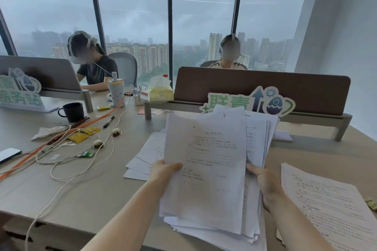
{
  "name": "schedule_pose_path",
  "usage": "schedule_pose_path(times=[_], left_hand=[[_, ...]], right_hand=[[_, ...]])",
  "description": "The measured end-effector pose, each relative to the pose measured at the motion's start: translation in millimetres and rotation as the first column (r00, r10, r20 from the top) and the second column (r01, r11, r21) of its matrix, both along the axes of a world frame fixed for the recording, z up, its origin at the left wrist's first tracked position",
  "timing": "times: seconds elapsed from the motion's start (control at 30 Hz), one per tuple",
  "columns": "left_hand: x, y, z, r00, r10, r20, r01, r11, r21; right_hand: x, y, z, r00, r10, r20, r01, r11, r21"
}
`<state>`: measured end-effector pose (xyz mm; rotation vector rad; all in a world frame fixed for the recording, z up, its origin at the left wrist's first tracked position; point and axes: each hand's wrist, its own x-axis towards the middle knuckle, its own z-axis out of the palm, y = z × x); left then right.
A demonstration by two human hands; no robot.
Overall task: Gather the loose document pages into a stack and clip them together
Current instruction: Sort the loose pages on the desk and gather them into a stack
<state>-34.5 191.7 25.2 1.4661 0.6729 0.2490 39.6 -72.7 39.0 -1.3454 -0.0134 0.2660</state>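
A thick, uneven bundle of printed white pages (212, 161) is lifted off the desk in front of me, its edges fanned out of line. My left hand (163, 171) grips its left edge, thumb on the top sheet. My right hand (263, 179) grips the right edge, thumb pressed against the sheets. More loose pages (142, 161) lie on the desk under and left of the bundle. A second stack of printed pages (330, 208) lies flat at the right. No clip is visible.
The beige desk (98, 195) carries tangled white and orange cables (67, 149), a black mug (72, 111), a marker (108, 121), yellow sachets (81, 134) and a phone (8, 155). A brown divider (265, 87) with a sign stands behind. Two people sit opposite.
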Motion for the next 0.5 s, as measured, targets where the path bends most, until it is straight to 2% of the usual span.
schedule_pose_path(times=[0.1, 0.23, 0.3, 0.4, 0.5], left_hand=[[-0.8, -3.1, 0.3, 0.998, -0.063, -0.009, 0.063, 0.998, -0.013], [0.9, -9.9, 4.5, 0.992, -0.111, 0.053, 0.111, 0.994, 0.017], [3.7, -12.8, 8.3, 0.991, -0.08, 0.103, 0.075, 0.996, 0.051], [5.6, -18.1, 21.3, 0.978, -0.018, 0.207, 0.001, 0.996, 0.085], [7.7, -24.8, 37.4, 0.949, 0.013, 0.316, -0.05, 0.993, 0.11]], right_hand=[[-3.2, -0.9, 3.2, 1.0, 0.01, 0.024, -0.009, 0.999, -0.042], [-7.3, 1.6, 11.7, 0.998, -0.013, 0.066, 0.021, 0.993, -0.113], [-9.7, 5.5, 18.9, 0.994, 0.006, 0.111, 0.002, 0.998, -0.07], [-10.7, 9.1, 30.9, 0.985, 0.057, 0.162, -0.071, 0.994, 0.087], [-14.4, 10.0, 49.8, 0.945, -0.006, 0.328, 0.008, 1.0, -0.006]])
